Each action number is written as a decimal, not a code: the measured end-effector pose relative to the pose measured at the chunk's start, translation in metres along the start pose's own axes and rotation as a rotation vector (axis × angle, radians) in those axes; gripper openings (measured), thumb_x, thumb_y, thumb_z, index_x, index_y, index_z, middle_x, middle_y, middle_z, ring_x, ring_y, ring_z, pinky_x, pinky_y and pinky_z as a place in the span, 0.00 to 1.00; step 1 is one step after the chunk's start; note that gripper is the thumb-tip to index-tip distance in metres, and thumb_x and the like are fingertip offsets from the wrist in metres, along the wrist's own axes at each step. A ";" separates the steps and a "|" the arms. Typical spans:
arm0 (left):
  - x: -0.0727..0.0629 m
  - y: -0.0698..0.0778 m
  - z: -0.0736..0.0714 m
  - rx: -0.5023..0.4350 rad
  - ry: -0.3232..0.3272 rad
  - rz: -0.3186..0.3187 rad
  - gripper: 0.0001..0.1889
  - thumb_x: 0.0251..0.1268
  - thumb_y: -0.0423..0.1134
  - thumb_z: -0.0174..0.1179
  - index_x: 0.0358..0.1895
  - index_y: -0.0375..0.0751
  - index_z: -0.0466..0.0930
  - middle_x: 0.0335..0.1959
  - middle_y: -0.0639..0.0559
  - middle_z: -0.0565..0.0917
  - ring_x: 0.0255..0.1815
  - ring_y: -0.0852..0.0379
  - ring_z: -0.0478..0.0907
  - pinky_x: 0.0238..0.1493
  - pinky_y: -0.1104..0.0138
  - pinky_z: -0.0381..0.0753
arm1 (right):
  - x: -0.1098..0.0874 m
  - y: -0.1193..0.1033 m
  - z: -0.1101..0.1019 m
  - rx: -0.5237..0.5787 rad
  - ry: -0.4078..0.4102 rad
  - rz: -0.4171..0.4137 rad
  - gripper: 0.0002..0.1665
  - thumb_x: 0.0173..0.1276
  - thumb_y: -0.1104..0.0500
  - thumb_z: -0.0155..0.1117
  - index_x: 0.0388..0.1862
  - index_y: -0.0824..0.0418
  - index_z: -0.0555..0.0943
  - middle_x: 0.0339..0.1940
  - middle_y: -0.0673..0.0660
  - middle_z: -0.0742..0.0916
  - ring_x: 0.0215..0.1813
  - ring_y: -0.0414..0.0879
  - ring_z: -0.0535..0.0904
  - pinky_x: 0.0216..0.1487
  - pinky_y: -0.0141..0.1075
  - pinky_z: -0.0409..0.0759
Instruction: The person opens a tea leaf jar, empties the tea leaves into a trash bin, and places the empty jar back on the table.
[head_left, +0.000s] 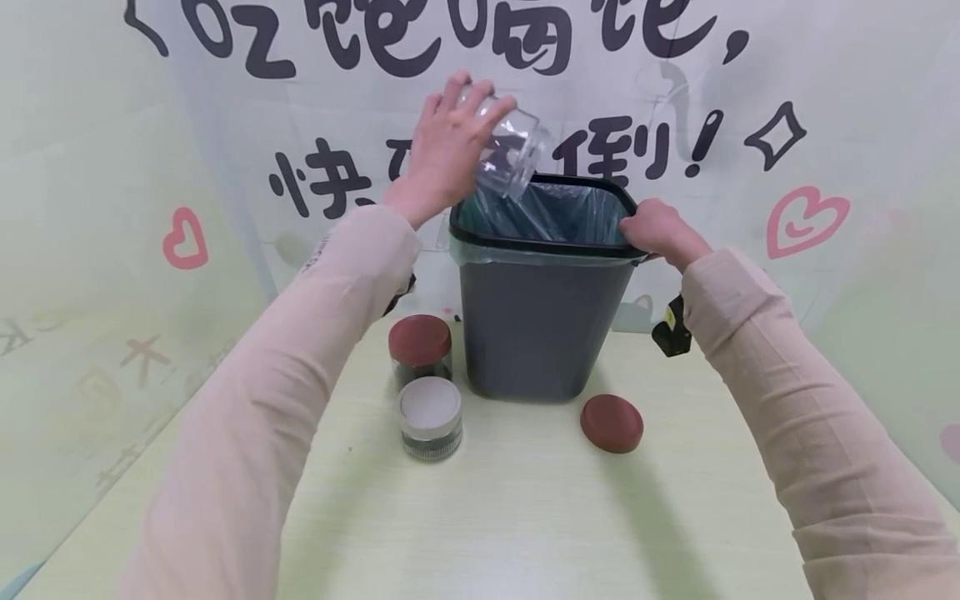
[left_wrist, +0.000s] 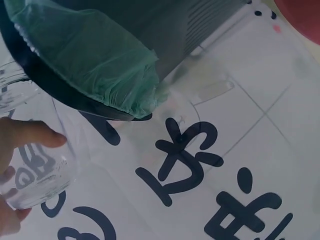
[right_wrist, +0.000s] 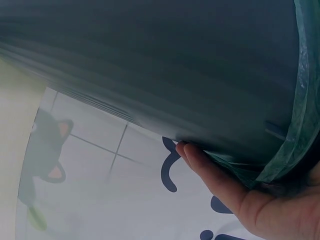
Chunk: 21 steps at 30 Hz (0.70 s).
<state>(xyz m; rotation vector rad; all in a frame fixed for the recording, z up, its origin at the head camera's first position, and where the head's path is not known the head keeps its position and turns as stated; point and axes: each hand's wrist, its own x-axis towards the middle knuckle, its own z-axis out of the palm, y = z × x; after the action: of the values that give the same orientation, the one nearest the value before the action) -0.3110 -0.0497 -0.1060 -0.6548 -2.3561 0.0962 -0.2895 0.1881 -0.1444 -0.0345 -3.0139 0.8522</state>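
Note:
My left hand (head_left: 444,154) grips a clear jar (head_left: 517,148) by its side. The jar is tilted, its mouth facing down toward the left part of a dark grey trash bin (head_left: 543,329). In the left wrist view, the jar (left_wrist: 45,165) looks see-through, and I make out nothing inside it. A thin greenish bag (left_wrist: 100,60) lines the bin and folds over its black rim. My right hand (head_left: 660,229) holds the bin's right rim, thumb inside the opening; in the right wrist view its fingers (right_wrist: 215,175) lie along the outer wall under the bag's edge.
A red-lidded jar (head_left: 420,340) with dark contents stands left of the bin. In front of it is a jar with a whitish lid (head_left: 430,404). One loose red lid (head_left: 612,423) lies on the pale table (head_left: 510,508). Behind hangs a printed cloth (head_left: 847,117).

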 end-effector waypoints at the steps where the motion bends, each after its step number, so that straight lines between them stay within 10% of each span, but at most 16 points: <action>1: -0.001 -0.002 -0.001 -0.032 -0.008 -0.031 0.40 0.41 0.25 0.60 0.63 0.49 0.58 0.63 0.44 0.61 0.64 0.45 0.50 0.59 0.55 0.59 | -0.001 0.000 0.000 0.011 0.002 -0.002 0.12 0.63 0.62 0.35 0.34 0.69 0.66 0.31 0.60 0.70 0.26 0.44 0.72 0.25 0.31 0.77; 14: -0.024 -0.021 -0.002 -0.478 -0.016 -0.454 0.50 0.35 0.41 0.71 0.67 0.46 0.51 0.63 0.46 0.62 0.62 0.48 0.55 0.57 0.58 0.64 | -0.002 0.005 -0.004 0.128 -0.016 -0.032 0.20 0.62 0.63 0.33 0.48 0.76 0.61 0.39 0.64 0.69 0.25 0.41 0.72 0.30 0.35 0.80; 21: -0.042 -0.030 -0.003 -0.737 0.026 -0.627 0.50 0.35 0.42 0.72 0.65 0.48 0.51 0.63 0.49 0.62 0.63 0.57 0.58 0.58 0.64 0.63 | -0.005 0.007 -0.004 0.166 -0.025 -0.033 0.09 0.61 0.65 0.37 0.33 0.70 0.65 0.34 0.62 0.69 0.23 0.39 0.73 0.29 0.34 0.80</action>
<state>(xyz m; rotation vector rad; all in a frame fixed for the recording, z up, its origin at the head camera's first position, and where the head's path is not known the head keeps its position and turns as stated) -0.2949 -0.0959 -0.1217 -0.1951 -2.4316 -1.0810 -0.2844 0.1959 -0.1447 0.0280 -2.9456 1.1036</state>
